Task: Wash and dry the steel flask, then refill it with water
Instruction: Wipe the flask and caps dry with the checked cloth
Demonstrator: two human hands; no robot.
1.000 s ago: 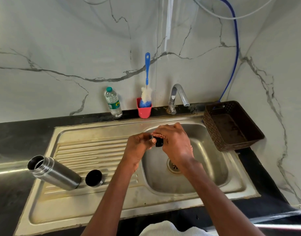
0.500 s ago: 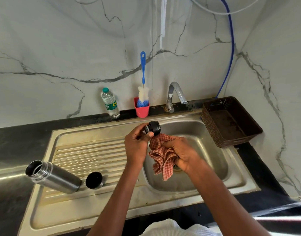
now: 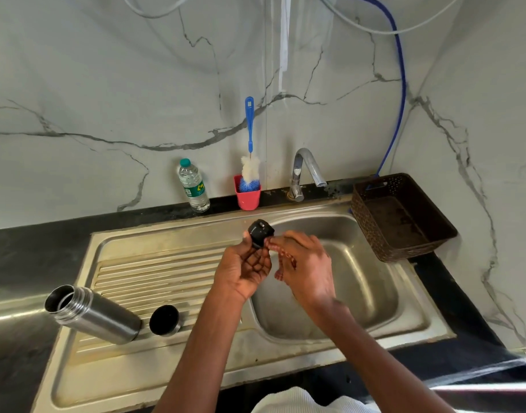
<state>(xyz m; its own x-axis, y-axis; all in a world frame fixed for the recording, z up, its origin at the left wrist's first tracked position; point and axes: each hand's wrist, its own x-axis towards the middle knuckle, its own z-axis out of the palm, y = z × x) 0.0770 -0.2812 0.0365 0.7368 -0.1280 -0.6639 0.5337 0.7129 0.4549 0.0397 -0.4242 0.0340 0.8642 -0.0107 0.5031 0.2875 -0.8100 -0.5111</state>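
Note:
The steel flask (image 3: pixel 93 315) lies on its side on the sink's drainboard (image 3: pixel 154 272), its open mouth toward the left. Its steel cup lid (image 3: pixel 164 320) sits just right of it, dark inside showing. My left hand (image 3: pixel 244 268) holds the black stopper (image 3: pixel 260 231) up at its fingertips over the basin's left edge. My right hand (image 3: pixel 304 268) grips a bunched red checked cloth (image 3: pixel 282 265), mostly hidden under the palm, right next to the stopper.
A tap (image 3: pixel 305 171) stands behind the basin (image 3: pixel 360 281). A red cup (image 3: pixel 247 195) with a blue bottle brush (image 3: pixel 249 150) and a plastic water bottle (image 3: pixel 193 186) stand at the wall. A brown perforated basket (image 3: pixel 404 216) sits at the right.
The hands came apart, with the stopper lifted up in the left hand. The cloth hung open half a second ago; now it is bunched in the right hand close to the stopper.

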